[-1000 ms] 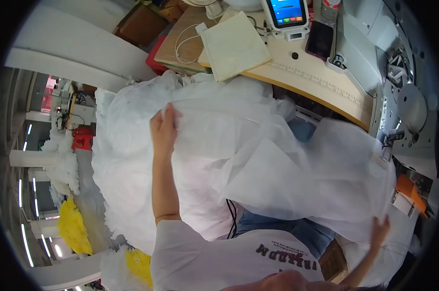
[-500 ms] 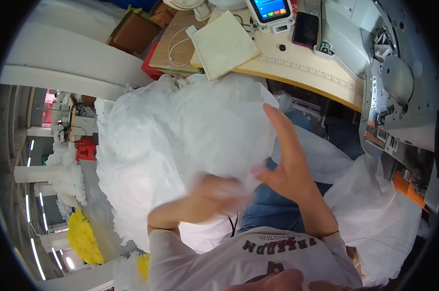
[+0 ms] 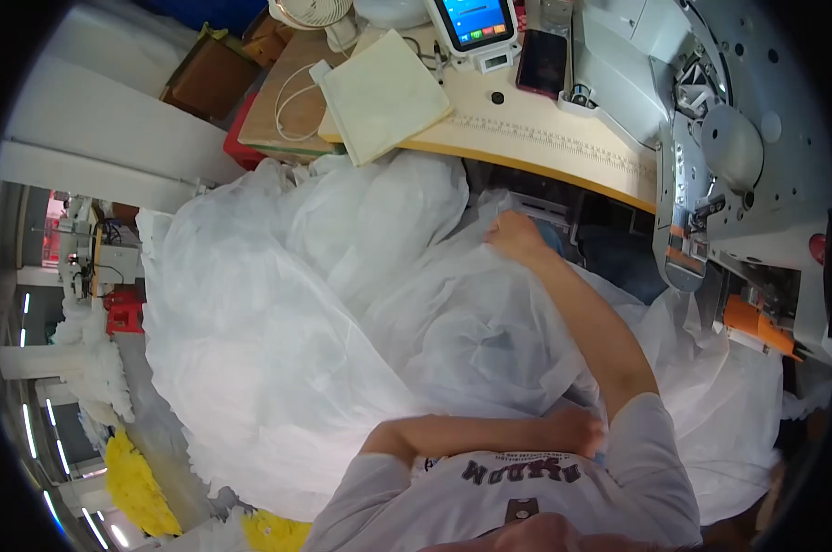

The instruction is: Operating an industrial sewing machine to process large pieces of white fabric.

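A large heap of thin white sheer fabric (image 3: pixel 278 304) covers my lap and spreads far to the left. My right hand (image 3: pixel 515 235) reaches out below the table edge, fingers closed on a gathered bit of the fabric. Bent across my body, my left arm brings my left hand (image 3: pixel 577 432) close to my right elbow. That hand is curled against the fabric near my waist, and the cloth seems pinched in it, though its fingertips are hidden.
A sewing machine (image 3: pixel 738 147) stands at the right of the table (image 3: pixel 563 152). On the tabletop lie a pale cloth square (image 3: pixel 388 97), a phone (image 3: pixel 542 63) and a lit control screen (image 3: pixel 476 20). More white fabric hangs at right, beside an orange part (image 3: pixel 756 324). Yellow material (image 3: pixel 140 483) lies at left.
My hands have moved apart: the right one forward toward the table, the left one rightward to my waist. The fabric now spreads across my lap, covering the jeans. The view has shifted slightly.
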Demonstrator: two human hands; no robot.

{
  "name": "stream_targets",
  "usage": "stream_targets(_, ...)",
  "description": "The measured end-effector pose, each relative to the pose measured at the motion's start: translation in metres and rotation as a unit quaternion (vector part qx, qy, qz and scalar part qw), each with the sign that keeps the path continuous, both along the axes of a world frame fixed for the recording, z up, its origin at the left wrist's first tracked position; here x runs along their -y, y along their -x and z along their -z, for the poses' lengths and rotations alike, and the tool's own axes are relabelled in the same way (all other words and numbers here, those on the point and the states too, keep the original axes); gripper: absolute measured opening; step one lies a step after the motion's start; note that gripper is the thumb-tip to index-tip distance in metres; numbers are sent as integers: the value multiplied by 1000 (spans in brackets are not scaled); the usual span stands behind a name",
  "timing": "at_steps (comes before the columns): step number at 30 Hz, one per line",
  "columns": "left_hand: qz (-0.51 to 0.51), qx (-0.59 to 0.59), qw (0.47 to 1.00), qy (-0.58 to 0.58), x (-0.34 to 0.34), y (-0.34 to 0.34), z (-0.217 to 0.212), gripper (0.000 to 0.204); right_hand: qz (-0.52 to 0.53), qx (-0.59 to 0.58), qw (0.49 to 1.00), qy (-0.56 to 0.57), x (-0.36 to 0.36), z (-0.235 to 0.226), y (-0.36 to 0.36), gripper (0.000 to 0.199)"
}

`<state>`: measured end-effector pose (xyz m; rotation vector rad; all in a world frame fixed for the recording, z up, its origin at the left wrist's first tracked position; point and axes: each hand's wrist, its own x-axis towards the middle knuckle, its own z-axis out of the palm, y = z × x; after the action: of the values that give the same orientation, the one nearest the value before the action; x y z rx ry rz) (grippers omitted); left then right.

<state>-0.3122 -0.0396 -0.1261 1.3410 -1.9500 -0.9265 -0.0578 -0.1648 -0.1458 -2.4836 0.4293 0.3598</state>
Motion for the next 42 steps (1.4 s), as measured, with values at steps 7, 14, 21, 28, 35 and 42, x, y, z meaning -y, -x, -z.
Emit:
stream_targets(7,-550,138,823,-36,-116,-249,-34,34,137,346,915,-156,-12,-96,90,10)
stream_targets(14,-441,-29,888,-127,-116,-247,-105,29,127,133,964,-193,42,-202,195,10)
stream_targets(21,-467,-279,804,-239,-46,-221,-155,7,447,462,631,-433,73,-182,229,7)
stream_targets(28,-401,-302,811,-301,30,-294,-142,17,452,409,788,-91,115,-163,202,7)
stream_targets(35,-418,-87,899,-96,-2,-301,-120,7,447,374,804,-116,113,-148,203,10)
stream_targets(42,-528,-116,803,-251,-96,-262,-92,11,400,411,819,22,131,-140,209,12)
